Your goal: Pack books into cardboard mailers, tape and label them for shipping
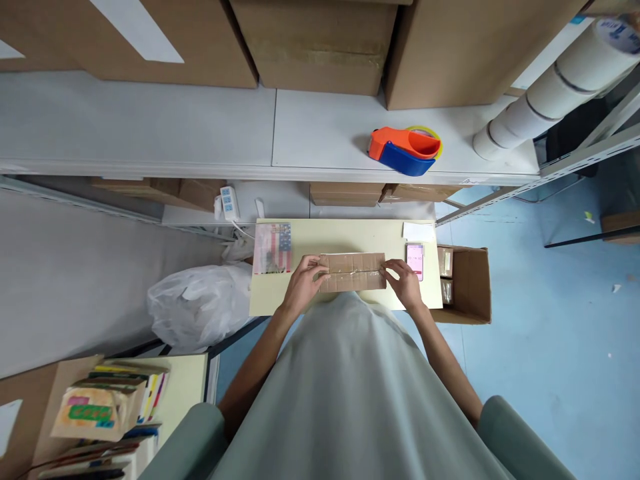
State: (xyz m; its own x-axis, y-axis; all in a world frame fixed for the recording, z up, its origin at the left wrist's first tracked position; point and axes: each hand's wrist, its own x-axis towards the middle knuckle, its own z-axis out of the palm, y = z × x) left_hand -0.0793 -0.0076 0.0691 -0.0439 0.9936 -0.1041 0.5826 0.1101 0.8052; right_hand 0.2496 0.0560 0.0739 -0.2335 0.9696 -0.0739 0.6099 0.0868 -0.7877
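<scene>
A small flat cardboard box lies across the near part of the pale table, with a strip of clear tape along its middle seam. My left hand has its fingers closed on the box's left end. At the right end, my right hand pinches by the seam, where the tape ends; whether it grips box or tape alone is too small to tell. Left of the box lies a printed sheet with a flag picture. Just beyond my right hand is a phone with a pink screen.
An open carton holding small boxes stands against the table's right side. On the shelf ahead sit an orange and blue tape dispenser and large cartons. A white plastic bag and stacked books are at left.
</scene>
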